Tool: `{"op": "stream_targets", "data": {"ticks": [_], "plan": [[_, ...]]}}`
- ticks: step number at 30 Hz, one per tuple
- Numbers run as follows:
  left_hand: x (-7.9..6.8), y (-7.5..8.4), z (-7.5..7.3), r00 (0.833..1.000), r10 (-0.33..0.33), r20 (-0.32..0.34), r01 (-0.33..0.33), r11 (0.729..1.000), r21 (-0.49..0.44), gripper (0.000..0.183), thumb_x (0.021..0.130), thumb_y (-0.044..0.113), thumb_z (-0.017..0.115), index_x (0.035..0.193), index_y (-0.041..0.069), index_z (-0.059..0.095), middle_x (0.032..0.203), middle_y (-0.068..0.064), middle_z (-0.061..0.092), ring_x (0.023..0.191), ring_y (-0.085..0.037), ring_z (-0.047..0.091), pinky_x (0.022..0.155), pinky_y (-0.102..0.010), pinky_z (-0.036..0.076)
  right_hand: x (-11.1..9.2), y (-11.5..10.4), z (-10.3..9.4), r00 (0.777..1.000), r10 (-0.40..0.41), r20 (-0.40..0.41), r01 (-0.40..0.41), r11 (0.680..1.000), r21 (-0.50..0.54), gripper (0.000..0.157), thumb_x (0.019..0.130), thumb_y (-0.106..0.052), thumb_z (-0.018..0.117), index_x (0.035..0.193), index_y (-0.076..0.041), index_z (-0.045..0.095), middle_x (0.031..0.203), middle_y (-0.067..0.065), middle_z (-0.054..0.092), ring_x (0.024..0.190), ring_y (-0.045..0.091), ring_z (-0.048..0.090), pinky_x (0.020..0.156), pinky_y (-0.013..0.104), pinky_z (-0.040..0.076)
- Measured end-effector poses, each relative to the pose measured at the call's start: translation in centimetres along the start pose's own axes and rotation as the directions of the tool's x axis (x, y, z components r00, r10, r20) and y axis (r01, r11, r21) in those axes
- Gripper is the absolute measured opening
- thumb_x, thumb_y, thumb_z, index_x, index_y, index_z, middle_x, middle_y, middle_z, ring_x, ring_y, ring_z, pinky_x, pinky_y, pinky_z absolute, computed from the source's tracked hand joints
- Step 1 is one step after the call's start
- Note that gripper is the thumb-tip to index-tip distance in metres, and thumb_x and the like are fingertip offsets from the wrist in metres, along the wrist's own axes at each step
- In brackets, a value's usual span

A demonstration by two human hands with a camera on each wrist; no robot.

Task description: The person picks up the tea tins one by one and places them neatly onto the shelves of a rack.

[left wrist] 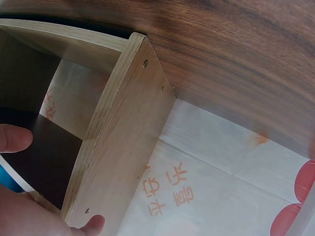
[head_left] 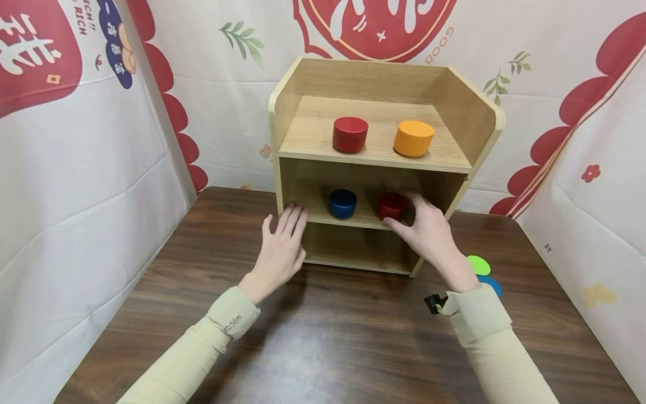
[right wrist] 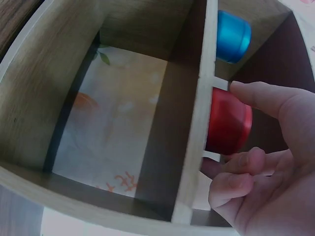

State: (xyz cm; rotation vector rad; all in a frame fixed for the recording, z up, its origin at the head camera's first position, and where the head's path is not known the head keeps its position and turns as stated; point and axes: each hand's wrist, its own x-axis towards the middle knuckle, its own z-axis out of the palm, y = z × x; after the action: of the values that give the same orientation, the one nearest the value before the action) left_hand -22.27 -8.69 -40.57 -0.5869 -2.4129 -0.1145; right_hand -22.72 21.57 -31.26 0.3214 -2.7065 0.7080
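Note:
My right hand (head_left: 429,230) reaches into the middle level of a wooden shelf unit (head_left: 373,163) and grips a red round lidded tin (head_left: 392,206), thumb on one side and fingers on the other. In the right wrist view this red tin (right wrist: 229,120) stands at the board's edge, partly covered by the fingers. To its left sits a blue tin (head_left: 342,203). My left hand (head_left: 277,252) rests against the unit's left side at middle-shelf height, its fingers fairly straight. The left wrist view shows a fingertip by the outer face of the side panel (left wrist: 123,128).
A red tin (head_left: 350,134) and an orange tin (head_left: 414,138) stand on the top level. Beside the right forearm, a green piece (head_left: 478,265) and a blue piece (head_left: 490,285) lie on the dark wooden table (head_left: 323,336). Printed cloth hangs behind and on both sides.

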Motion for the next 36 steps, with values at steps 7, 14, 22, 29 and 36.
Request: {"op": "stream_targets", "data": {"ticks": [7, 14, 22, 29, 36], "plan": [[-0.1, 0.0, 0.1, 1.0, 0.001, -0.005, -0.001, 1.0, -0.001, 0.076, 0.079, 0.015, 0.057, 0.149, 0.006, 0.031, 0.155, -0.011, 0.033, 0.145, -0.026, 0.028, 0.106, -0.061, 0.025, -2.9, 0.5, -1.3, 0.982, -0.115, -0.151, 0.115, 0.993, -0.009, 0.055, 0.081, -0.028, 0.074, 0.126, -0.001, 0.056, 0.111, 0.016, 0.065, 0.084, 0.03, 0.059, 0.072, 0.041, 0.045], [-0.1, 0.0, 0.2, 0.999, 0.008, -0.033, -0.008, 1.0, 0.004, 0.074, 0.079, 0.015, 0.056, 0.149, 0.006, 0.032, 0.154, -0.011, 0.035, 0.144, -0.026, 0.03, 0.105, -0.061, 0.027, -6.2, 4.0, -2.0, 0.949, -0.143, -0.282, 0.154, 0.988, 0.016, 0.034, 0.078, -0.018, 0.077, 0.107, -0.007, 0.065, 0.087, 0.005, 0.069, 0.069, -0.005, 0.052, 0.065, 0.013, 0.037], [0.0, -0.1, -0.1, 0.999, 0.018, -0.042, -0.018, 1.0, 0.005, 0.074, 0.079, 0.016, 0.058, 0.148, 0.005, 0.034, 0.153, -0.013, 0.036, 0.144, -0.027, 0.031, 0.105, -0.061, 0.026, -9.3, 10.2, -2.2, 0.966, -0.01, -0.26, -0.024, 0.992, -0.127, 0.04, 0.079, -0.029, 0.075, 0.109, -0.005, 0.065, 0.094, 0.015, 0.068, 0.067, 0.013, 0.053, 0.057, 0.029, 0.037], [0.0, -0.2, 0.0, 1.0, 0.012, -0.021, -0.012, 1.0, -0.005, 0.076, 0.079, 0.015, 0.057, 0.149, 0.006, 0.031, 0.154, -0.012, 0.034, 0.145, -0.027, 0.029, 0.105, -0.061, 0.025, -11.1, 15.7, -2.0, 0.981, 0.179, -0.07, -0.19, 0.957, -0.219, 0.078, 0.079, -0.051, 0.071, 0.126, 0.008, 0.052, 0.114, 0.032, 0.055, 0.099, 0.045, 0.05, 0.064, 0.054, 0.043], [0.0, -0.1, -0.1, 0.999, 0.02, -0.044, -0.02, 1.0, -0.012, 0.076, 0.078, 0.015, 0.059, 0.148, 0.005, 0.034, 0.153, -0.013, 0.036, 0.144, -0.028, 0.031, 0.105, -0.062, 0.026, -12.1, 18.9, -1.3, 0.957, 0.272, 0.096, -0.242, 0.938, -0.248, 0.092, 0.076, -0.059, 0.07, 0.123, 0.017, 0.049, 0.113, 0.043, 0.051, 0.095, 0.054, 0.049, 0.072, 0.06, 0.045]]}}
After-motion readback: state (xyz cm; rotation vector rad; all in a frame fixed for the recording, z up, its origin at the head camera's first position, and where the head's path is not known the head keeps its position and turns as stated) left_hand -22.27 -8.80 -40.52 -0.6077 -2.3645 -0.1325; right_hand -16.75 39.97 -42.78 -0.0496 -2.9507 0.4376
